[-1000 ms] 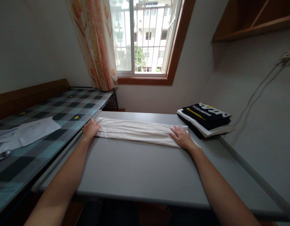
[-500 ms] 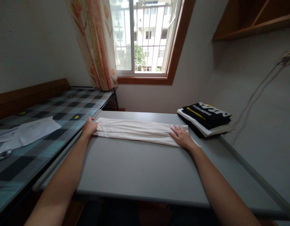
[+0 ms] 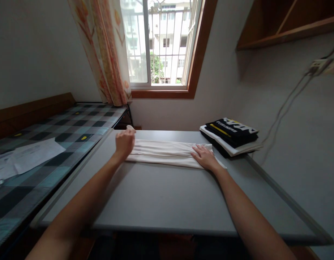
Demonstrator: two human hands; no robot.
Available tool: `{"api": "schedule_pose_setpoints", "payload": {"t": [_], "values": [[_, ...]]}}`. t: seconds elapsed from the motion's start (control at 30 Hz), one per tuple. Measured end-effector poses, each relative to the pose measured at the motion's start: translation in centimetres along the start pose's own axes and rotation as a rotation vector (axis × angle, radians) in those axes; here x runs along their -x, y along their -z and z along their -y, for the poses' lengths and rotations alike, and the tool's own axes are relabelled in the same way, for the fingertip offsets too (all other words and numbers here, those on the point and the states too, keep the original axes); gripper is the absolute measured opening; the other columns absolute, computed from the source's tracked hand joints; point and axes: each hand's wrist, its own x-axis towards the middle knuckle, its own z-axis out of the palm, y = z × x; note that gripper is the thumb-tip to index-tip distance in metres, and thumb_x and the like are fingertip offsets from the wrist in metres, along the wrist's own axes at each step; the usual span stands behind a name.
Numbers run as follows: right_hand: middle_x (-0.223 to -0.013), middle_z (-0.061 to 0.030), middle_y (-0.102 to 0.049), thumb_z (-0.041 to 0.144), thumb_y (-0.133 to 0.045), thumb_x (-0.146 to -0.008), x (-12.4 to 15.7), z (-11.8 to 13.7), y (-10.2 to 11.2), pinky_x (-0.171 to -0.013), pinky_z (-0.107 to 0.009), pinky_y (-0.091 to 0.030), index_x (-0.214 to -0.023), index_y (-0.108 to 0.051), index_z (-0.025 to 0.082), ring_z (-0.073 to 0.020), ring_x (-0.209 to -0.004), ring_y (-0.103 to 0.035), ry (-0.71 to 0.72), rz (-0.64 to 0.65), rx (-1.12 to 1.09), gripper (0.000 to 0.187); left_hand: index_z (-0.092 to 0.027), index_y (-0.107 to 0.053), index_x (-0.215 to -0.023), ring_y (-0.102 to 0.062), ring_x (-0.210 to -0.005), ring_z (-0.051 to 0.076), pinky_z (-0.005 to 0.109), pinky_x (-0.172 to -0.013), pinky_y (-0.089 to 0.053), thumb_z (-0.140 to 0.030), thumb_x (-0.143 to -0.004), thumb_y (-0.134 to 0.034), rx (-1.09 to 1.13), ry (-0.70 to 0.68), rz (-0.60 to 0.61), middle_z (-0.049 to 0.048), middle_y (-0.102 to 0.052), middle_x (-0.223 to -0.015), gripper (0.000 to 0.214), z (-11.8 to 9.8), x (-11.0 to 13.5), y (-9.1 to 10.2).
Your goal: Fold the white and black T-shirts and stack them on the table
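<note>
A long, narrow folded white garment [image 3: 167, 153] lies across the far part of the grey table [image 3: 167, 202]. My left hand [image 3: 124, 142] is closed on the garment's left end and holds it lifted above the table, carried inward over the cloth. My right hand [image 3: 204, 157] lies flat with fingers spread on the garment's right end, pressing it down.
A stack of folded clothes [image 3: 228, 135], black with white and yellow print on top, sits at the table's far right corner. A bed with a checked cover [image 3: 55, 137] and papers [image 3: 26, 157] runs along the left. Window, curtain [image 3: 107, 54], wall cables [image 3: 286, 108] and a shelf lie beyond.
My left hand gripped the garment's left end, lifted it and moved it rightward over the cloth. My right hand stayed pressed on the right end. The view shifted slightly.
</note>
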Motion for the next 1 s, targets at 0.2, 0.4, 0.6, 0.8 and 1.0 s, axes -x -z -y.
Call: {"api": "schedule_pose_setpoints", "payload": {"t": [0.2, 0.4, 0.6, 0.8, 1.0], "values": [[-0.151, -0.0096, -0.040, 0.051, -0.034, -0.096, 0.1, 0.1, 0.0, -0.108, -0.055, -0.032, -0.139, -0.051, 0.024, -0.0328, -0.137, -0.036, -0.004, -0.001, 0.005, 0.054, -0.021, -0.062, -0.116, -0.065, -0.088, 0.024, 0.033, -0.074, -0.048, -0.038, -0.092, -0.048, 0.245, -0.416, 0.274, 0.0090, -0.067, -0.106, 0.032, -8.5, 3.0, -1.4], [-0.151, -0.0096, -0.039, 0.052, -0.035, -0.096, 0.1, 0.2, 0.1, -0.109, -0.053, -0.031, -0.139, -0.051, 0.023, -0.0327, -0.137, -0.035, -0.008, 0.005, -0.010, 0.054, -0.020, -0.067, -0.108, -0.062, -0.106, 0.022, 0.036, -0.097, -0.045, -0.041, -0.092, -0.049, 0.507, -0.463, 0.149, 0.0076, -0.068, -0.112, 0.032, -4.0, 2.1, -3.0], [-0.151, -0.0096, -0.040, 0.052, -0.034, -0.096, 0.0, 0.2, 0.0, -0.107, -0.056, -0.032, -0.139, -0.051, 0.024, -0.0330, -0.136, -0.036, -0.009, 0.005, -0.012, 0.054, -0.016, -0.043, -0.143, -0.031, -0.141, 0.029, 0.046, -0.113, -0.027, -0.057, -0.092, -0.039, 0.397, -0.335, 0.288, 0.0146, -0.042, -0.149, 0.066, -0.7, 2.9, -6.0], [-0.152, -0.0093, -0.038, 0.052, -0.033, -0.096, 0.1, 0.3, 0.2, -0.108, -0.055, -0.031, -0.140, -0.050, 0.023, -0.0330, -0.138, -0.034, -0.026, 0.024, -0.023, 0.055, -0.021, -0.033, -0.149, -0.023, -0.145, 0.028, 0.044, -0.116, -0.018, -0.060, -0.092, -0.037, 0.264, -0.297, 0.340, 0.0114, -0.033, -0.155, 0.070, -2.4, 4.0, -6.2], [-0.152, -0.0090, -0.039, 0.052, -0.034, -0.096, 0.2, 0.5, 0.3, -0.108, -0.053, -0.030, -0.140, -0.050, 0.024, -0.0320, -0.138, -0.034, -0.033, 0.024, -0.037, 0.055, -0.020, -0.062, -0.116, -0.057, -0.111, 0.025, 0.035, -0.096, -0.042, -0.043, -0.091, -0.047, 0.217, -0.088, 0.209, 0.0123, -0.062, -0.120, 0.038, -4.0, 2.0, -4.7]]}}
